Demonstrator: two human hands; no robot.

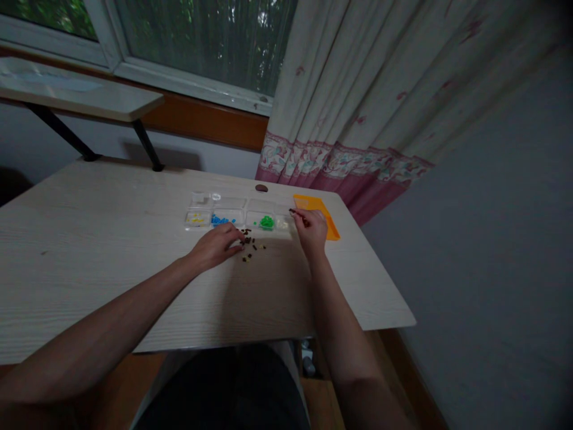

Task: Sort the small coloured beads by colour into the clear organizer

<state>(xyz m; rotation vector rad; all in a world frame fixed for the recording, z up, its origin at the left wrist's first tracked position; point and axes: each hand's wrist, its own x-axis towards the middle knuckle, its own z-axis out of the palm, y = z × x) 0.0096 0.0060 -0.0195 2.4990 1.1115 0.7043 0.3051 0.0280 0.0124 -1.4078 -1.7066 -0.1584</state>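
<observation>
Several small dark brown pieces (248,240), with a few pale ones among them, lie loose on the table. My left hand (219,243) rests at their left side, thumb and fingers apart at the pile's edge. Over the right end of a clear compartment tray (245,206), my right hand (312,230) pinches a small dark brown piece (292,211) between its fingertips. In the tray's compartments sit yellow pieces (195,218), blue pieces (221,220), green pieces (267,223) and pale pieces (283,223). Their exact kind is too small to tell.
An orange tray (332,229) lies right of my right hand, partly hidden by it. A brown oval object (261,188) sits behind the clear tray. A raised shelf (80,95) stands at the back left. A curtain (340,119) hangs at the table's back right.
</observation>
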